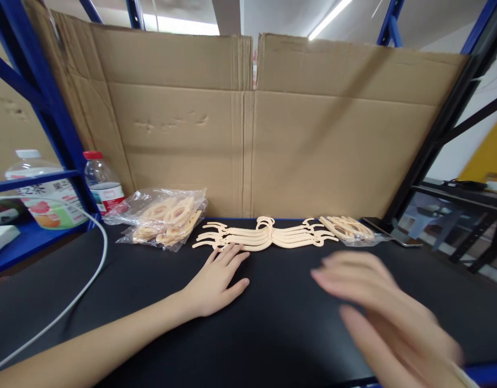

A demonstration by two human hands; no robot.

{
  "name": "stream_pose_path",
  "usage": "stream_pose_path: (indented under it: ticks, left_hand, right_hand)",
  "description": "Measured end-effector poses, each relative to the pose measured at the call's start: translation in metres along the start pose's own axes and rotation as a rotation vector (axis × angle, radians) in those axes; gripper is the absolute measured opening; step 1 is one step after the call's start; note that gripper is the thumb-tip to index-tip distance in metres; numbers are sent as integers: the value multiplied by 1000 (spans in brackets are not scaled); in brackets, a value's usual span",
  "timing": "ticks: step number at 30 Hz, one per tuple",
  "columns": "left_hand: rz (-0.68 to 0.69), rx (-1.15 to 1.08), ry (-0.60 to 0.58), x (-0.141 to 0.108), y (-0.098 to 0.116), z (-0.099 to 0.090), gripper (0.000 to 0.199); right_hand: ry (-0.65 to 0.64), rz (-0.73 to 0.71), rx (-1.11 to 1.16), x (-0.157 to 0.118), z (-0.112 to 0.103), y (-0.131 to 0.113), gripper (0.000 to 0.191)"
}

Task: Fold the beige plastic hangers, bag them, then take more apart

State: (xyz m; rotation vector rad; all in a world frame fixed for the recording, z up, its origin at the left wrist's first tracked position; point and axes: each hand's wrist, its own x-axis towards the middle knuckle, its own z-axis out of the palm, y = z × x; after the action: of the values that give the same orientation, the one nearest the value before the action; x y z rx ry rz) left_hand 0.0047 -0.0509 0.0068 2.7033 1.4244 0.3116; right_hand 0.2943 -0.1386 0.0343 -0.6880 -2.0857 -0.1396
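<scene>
Several cream-coloured hangers (254,237) lie in an overlapping row at the back of the black table, hooks toward the cardboard. My left hand (216,283) rests with spread fingers on the tabletop, its fingertips at the near edge of the hangers' left part. Blurred by motion, my right hand (377,302) is raised over the table at the right, fingers apart from the thumb and nothing visible between them. Clear bags with cream-coloured pieces lie on both sides: a larger bagged pile (167,218) at left and a flatter bag (349,229) at right.
A cardboard wall (333,134) closes off the back of the black table (272,328). Bottles, one with a red cap (105,186) and a larger one (50,196), stand at the left. A white cable (97,272) curves over the left side. A phone-like object (393,234) lies back right.
</scene>
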Motion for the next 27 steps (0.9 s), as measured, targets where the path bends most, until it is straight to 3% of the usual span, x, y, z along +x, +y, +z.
stream_pose_path:
  ticks: [4,7,9,17,27]
  left_hand:
    - [3,34,-14,1,0,0,55]
    - [-1,56,-36,1,-1,1,57]
    - [8,72,-41,1,-2,1,58]
    - [30,126,-102,4,-3,-4,61]
    - [47,144,-113,7,-4,-2,62]
  right_hand:
    - [-304,202,-125,36,34,70,46]
    - [-616,385,-253,36,57,121,75]
    - [-720,435,-284,33,67,142,85]
    - [-752,417,-249,27,79,168,83]
    - [-734,430,-269,27,82,173,87]
